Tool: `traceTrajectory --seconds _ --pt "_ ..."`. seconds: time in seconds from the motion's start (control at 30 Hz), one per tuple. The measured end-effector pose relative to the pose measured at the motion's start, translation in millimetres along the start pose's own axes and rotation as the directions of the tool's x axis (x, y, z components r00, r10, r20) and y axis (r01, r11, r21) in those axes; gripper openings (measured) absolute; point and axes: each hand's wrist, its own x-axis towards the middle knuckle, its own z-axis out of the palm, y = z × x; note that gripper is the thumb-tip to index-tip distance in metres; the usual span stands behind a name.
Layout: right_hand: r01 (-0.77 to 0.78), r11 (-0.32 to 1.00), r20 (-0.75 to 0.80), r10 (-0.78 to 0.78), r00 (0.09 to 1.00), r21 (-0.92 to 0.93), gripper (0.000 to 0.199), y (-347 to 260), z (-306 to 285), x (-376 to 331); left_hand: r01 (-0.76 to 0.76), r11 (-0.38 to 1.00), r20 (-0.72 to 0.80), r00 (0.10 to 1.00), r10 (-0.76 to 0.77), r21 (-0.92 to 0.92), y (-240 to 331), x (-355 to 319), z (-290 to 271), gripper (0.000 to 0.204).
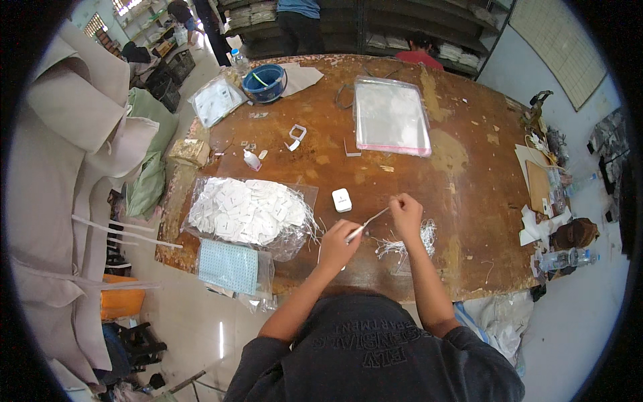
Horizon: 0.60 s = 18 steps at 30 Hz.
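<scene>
My left hand (pixel 339 244) is closed on a small white tag (pixel 355 233), seen edge-on. A thin white string (pixel 376 216) runs from the tag up to my right hand (pixel 406 216), whose fingers pinch its far end. Below my right hand lies a loose bundle of white strings (pixel 427 236). Left of my hands, an open clear bag holds a heap of white printed tags (pixel 244 211), their strings trailing toward my left hand. Just beyond my hands sits a stack of small white rounded cards (pixel 341 200).
The worn wooden table (pixel 462 221) carries a stack of clear plastic bags (pixel 392 117), a blue bucket (pixel 264 84), a small white bottle (pixel 252 159), a white tape dispenser-like frame (pixel 297 136) and a light-blue patterned pack (pixel 228 266). Two people (pixel 299 30) are beyond the far edge.
</scene>
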Motion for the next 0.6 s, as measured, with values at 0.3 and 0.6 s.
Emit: traceTrajectory --seconds 0.3,0.6 --pt "-0.415 0.648 -0.127 0.443 0.887 -0.639 0.036 193.9 -76.5 -19.3 0.634 0.741 0.025 0.763 -0.646 -0.222 -106.8 -61.1 28.5 0.037" --pt "-0.429 0.674 -0.177 0.411 0.894 -0.601 0.023 207.9 -75.1 -35.0 0.595 0.758 -0.04 0.779 -0.626 -0.265 -90.5 -33.5 11.8 0.034"
